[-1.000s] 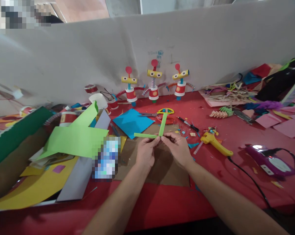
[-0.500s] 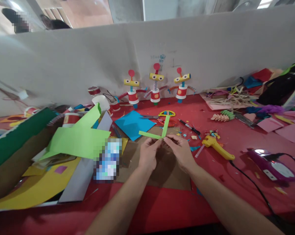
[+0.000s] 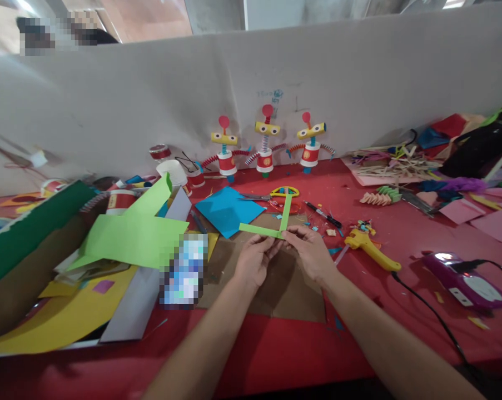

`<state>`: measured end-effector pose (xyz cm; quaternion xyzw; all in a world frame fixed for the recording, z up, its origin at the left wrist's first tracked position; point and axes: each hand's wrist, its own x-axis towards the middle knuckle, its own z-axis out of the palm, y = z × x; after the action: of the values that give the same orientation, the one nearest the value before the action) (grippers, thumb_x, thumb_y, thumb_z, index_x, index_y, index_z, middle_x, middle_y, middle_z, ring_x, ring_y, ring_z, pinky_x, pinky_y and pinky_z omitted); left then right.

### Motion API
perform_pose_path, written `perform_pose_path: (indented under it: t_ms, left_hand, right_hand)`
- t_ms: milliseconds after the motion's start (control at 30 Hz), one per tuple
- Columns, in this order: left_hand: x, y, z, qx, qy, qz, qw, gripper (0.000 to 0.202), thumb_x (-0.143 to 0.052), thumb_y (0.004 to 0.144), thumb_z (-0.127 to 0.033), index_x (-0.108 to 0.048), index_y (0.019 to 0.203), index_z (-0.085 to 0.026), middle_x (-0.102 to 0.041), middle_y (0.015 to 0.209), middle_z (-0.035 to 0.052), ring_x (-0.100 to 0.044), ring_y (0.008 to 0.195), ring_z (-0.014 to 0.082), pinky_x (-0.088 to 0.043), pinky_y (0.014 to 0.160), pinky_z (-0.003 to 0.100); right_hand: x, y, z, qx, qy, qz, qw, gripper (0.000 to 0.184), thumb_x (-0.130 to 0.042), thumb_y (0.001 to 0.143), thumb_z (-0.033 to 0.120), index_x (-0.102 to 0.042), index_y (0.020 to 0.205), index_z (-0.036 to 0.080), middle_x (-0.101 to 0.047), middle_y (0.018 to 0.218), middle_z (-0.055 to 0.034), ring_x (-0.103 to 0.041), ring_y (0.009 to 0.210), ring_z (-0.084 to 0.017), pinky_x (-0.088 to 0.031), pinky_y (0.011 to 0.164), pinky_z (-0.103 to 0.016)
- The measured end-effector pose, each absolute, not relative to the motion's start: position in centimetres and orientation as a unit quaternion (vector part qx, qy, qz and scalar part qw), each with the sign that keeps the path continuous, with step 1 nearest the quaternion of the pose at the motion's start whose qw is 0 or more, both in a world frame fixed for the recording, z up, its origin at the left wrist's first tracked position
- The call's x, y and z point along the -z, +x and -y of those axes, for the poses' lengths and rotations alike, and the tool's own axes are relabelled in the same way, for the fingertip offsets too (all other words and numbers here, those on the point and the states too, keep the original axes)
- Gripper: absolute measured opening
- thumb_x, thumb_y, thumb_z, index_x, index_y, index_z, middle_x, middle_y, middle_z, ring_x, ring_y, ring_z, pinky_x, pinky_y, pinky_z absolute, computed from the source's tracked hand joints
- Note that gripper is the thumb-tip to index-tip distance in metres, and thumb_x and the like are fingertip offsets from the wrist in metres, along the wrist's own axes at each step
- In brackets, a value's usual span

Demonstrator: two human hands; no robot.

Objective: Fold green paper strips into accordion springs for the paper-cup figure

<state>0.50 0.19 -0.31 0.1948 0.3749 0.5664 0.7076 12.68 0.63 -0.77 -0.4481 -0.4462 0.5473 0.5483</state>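
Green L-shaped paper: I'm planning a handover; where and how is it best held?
Probably pinch the L-shaped paper by its left-pointing free end, coming from the left: it juts out, while the left hand and right hand hold the corner.

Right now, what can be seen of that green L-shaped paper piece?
The bright green L-shaped piece looks like thin paper, its two narrow legs plain. One points left, the other forward. The left grip and right grip pinch it near the corner, over brown cardboard. Whether it's folded or joined there, I can't tell.
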Motion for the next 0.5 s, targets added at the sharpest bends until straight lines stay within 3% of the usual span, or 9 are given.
perform_pose_path:
  t_ms: [233, 500]
  left_hand:
    - [0.5, 0.3, -0.4, -0.546, 0.202, -0.396, 0.710, 0.014, -0.069, 0.059, -0.005, -0.065, 0.069, -0.013, -0.068, 0.072, 0.0023, -0.064, 0.069, 0.0106, -0.051, 0.076, 0.025]
    - [-0.6, 0.1, 0.0, -0.539, 0.264, -0.396, 0.695, 0.020, -0.075, 0.058, -0.015, -0.066, 0.075, -0.013, -0.068, 0.076, 0.0034, -0.062, 0.068, 0.0101, -0.049, 0.076, 0.026]
  right_hand:
    - [0.9, 12.7, -0.7, -0.545, -0.455, 0.456, 0.536, 0.019, -0.067, 0.065, 0.037, -0.066, 0.071, 0.020, -0.060, 0.065, 0.0012, -0.050, 0.057, -0.012, -0.040, 0.057, -0.026]
    - [0.3, 13.1, -0.4, -0.474, -0.456, 0.531, 0.534, 0.014, -0.068, 0.063, 0.031, -0.069, 0.073, 0.021, -0.063, 0.070, -0.0006, -0.053, 0.064, -0.015, -0.041, 0.059, -0.027]
